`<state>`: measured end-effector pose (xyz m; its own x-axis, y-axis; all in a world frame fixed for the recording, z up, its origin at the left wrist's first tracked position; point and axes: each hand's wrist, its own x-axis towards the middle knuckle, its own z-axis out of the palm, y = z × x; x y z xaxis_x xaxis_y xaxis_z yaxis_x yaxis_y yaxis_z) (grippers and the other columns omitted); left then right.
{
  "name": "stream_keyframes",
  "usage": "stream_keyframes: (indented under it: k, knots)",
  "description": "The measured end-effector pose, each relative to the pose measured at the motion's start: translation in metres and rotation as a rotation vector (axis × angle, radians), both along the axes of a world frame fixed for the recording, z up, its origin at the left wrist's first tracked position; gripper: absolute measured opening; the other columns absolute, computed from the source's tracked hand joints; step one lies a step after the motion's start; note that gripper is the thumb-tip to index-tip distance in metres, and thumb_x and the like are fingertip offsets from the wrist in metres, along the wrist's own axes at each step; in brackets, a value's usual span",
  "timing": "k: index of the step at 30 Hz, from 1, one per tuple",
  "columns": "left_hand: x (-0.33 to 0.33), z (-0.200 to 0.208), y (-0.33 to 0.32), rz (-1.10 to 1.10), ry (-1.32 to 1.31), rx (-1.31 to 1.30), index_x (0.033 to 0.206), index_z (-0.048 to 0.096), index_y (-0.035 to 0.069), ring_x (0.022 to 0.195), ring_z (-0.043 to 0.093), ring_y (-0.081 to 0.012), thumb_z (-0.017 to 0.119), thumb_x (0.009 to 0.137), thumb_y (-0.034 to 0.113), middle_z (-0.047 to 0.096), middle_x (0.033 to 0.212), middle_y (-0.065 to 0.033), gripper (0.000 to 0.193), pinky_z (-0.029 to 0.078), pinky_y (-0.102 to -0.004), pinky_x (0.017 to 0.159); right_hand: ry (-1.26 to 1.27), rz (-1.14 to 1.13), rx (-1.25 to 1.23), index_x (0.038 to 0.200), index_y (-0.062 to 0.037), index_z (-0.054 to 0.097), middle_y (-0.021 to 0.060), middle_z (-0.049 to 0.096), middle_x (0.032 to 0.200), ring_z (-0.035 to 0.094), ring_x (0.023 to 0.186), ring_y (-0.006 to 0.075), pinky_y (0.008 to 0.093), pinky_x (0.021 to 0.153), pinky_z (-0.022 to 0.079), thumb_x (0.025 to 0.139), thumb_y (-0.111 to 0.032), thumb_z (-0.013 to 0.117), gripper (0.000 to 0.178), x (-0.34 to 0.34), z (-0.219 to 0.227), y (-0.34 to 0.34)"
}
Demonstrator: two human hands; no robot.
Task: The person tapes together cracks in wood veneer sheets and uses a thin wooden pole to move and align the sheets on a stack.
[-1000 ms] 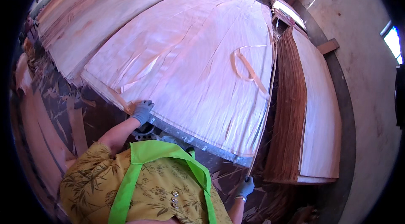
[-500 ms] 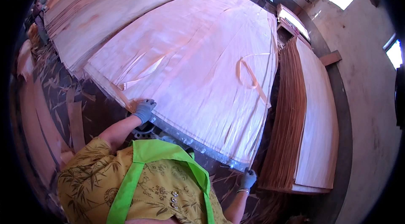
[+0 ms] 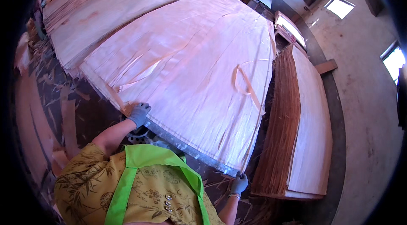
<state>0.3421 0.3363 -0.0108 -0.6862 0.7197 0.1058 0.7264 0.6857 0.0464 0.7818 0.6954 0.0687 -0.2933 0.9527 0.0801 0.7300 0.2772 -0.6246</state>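
Note:
A broad, pale wood veneer sheet lies over the work table in front of me, with long splits running along its grain. My left hand, in a grey glove, is closed on its near edge, fingers curled over the top. At the near right corner my right hand, also gloved, pinches the sheet; its fingertips are partly hidden. A thin loose veneer strip curls on the sheet's right side. Under the near edge shows the grey metal table edge.
To the right stands a thick veneer stack, with the wall beyond it. Another wide veneer stack lies at the far left. Veneer scraps litter the floor on my left. A dark metal part sits beneath the near edge.
The whole view has shifted slightly, with the near scene sitting further left and a little lower. Both hands keep their places on the veneer sheet.

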Motion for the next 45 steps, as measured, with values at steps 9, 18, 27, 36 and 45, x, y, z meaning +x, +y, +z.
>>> stream_keyframes:
  k: [9, 18, 27, 36, 45]
  knots:
    - [0.004, 0.014, 0.002, 0.002, 0.005, 0.011, 0.104, 0.059, 0.011, 0.103, 0.051, -0.0251, 0.055, 0.070, 0.014, 0.053, 0.114, -0.0058, 0.035, 0.043, -0.0392, 0.082, 0.146, -0.008, -0.223, 0.071, 0.0052, 0.059, 0.0046, 0.053, 0.055, 0.046, 0.051, 0.0136, 0.0320, 0.049, 0.037, 0.081, -0.020, 0.063, 0.028, -0.008, -0.030, 0.046]
    - [0.005, 0.014, 0.000, 0.023, -0.057, 0.054, 0.107, 0.057, 0.010, 0.106, 0.049, -0.0278, 0.059, 0.065, 0.011, 0.052, 0.115, -0.0086, 0.042, 0.040, -0.0381, 0.087, -0.039, -0.053, -0.036, 0.078, 0.0031, 0.061, 0.0157, 0.060, 0.064, 0.055, 0.055, 0.0277, 0.0369, 0.056, 0.043, 0.080, -0.028, 0.063, 0.031, -0.040, -0.016, 0.063]
    - [0.003, 0.002, -0.003, -0.007, 0.010, -0.022, 0.109, 0.058, 0.011, 0.106, 0.049, -0.0260, 0.051, 0.073, 0.011, 0.052, 0.116, -0.0076, 0.037, 0.041, -0.0394, 0.085, 0.190, -0.049, -0.243, 0.091, 0.0019, 0.064, 0.0140, 0.063, 0.069, 0.057, 0.063, 0.0130, 0.0294, 0.060, 0.045, 0.077, -0.010, 0.057, 0.020, -0.018, -0.028, -0.024]
    - [0.001, 0.014, 0.003, -0.052, -0.016, -0.078, 0.115, 0.055, 0.008, 0.110, 0.046, -0.0264, 0.052, 0.072, 0.007, 0.050, 0.120, -0.0098, 0.044, 0.039, -0.0374, 0.090, 0.267, 0.079, -0.315, 0.081, 0.0001, 0.059, -0.0035, 0.045, 0.057, 0.037, 0.051, 0.0047, 0.0241, 0.044, 0.032, 0.084, -0.020, 0.062, 0.021, -0.032, -0.073, -0.105]
    - [0.004, 0.023, 0.008, -0.059, -0.022, -0.121, 0.119, 0.053, 0.007, 0.110, 0.047, -0.0300, 0.048, 0.070, 0.000, 0.049, 0.124, -0.0127, 0.050, 0.038, -0.0366, 0.094, 0.289, 0.272, -0.307, 0.091, 0.0015, 0.060, 0.0119, 0.059, 0.063, 0.057, 0.055, 0.0161, 0.0315, 0.052, 0.043, 0.082, -0.027, 0.062, 0.030, -0.174, -0.032, -0.079]
